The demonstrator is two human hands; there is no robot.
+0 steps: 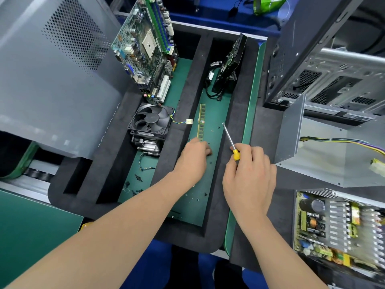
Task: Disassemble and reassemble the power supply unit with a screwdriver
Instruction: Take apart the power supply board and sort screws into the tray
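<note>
**A:** That foam tray (187, 90) looks dead matt, kinda rough black foam, right?

**B:** Yep. Its floor is a green mat (216, 113), smooth with a slight sheen. The screwdriver (236, 154) over it has a shiny bare-metal shaft and a glossy yellow plastic handle.

**A:** And left of the tray?

**B:** Big side panel (52, 80), grey metal, satin finish, partly perforated. Right of the tray, the power supply cover (325, 159) is plain dull sheet metal. The fan (151, 118) inside the tray is black plastic, blades a bit glossy.
</note>
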